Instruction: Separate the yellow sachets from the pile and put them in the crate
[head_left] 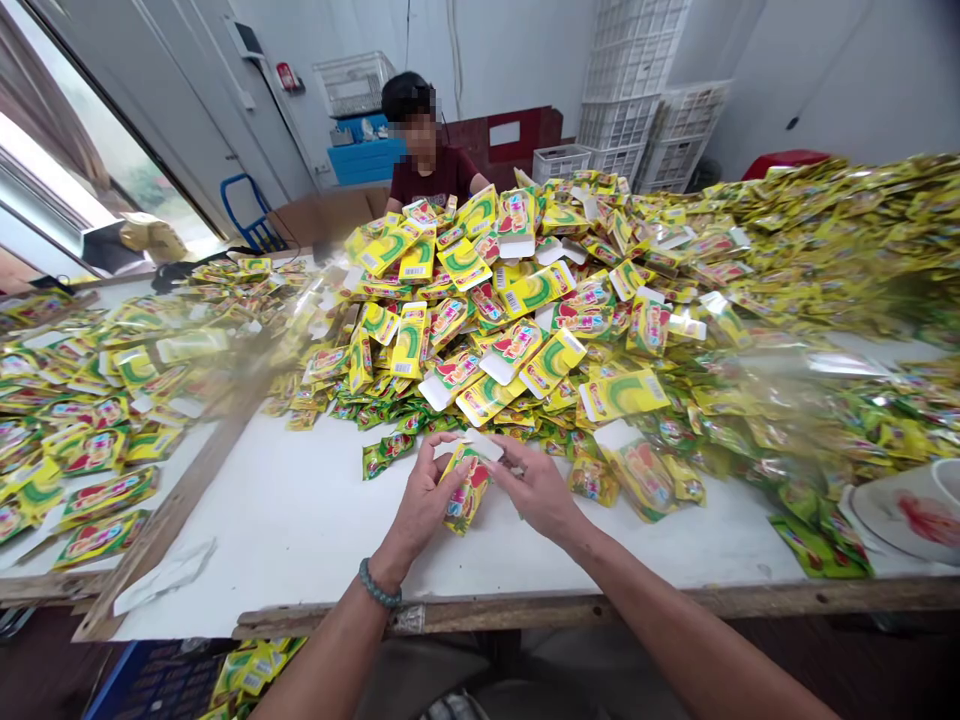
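A small yellow carton (467, 487) with a cartoon print hangs just above the white table (300, 520), held between both my hands. My left hand (424, 503), with a green bead bracelet on its wrist, grips the carton's left side with curled fingers. My right hand (534, 488) pinches its white top flap from the right. Just behind the hands rises a big heap of the same yellow cartons (517, 300), and green and yellow sachets (382, 452) lie loose along the heap's front.
A person in a dark red shirt (429, 172) sits across the table behind the heap. Filled cartons lie in rows at left (82, 420). White crates (637, 80) are stacked at the back wall. A white bowl (911, 510) sits at right. A blue crate (161, 680) stands under the table.
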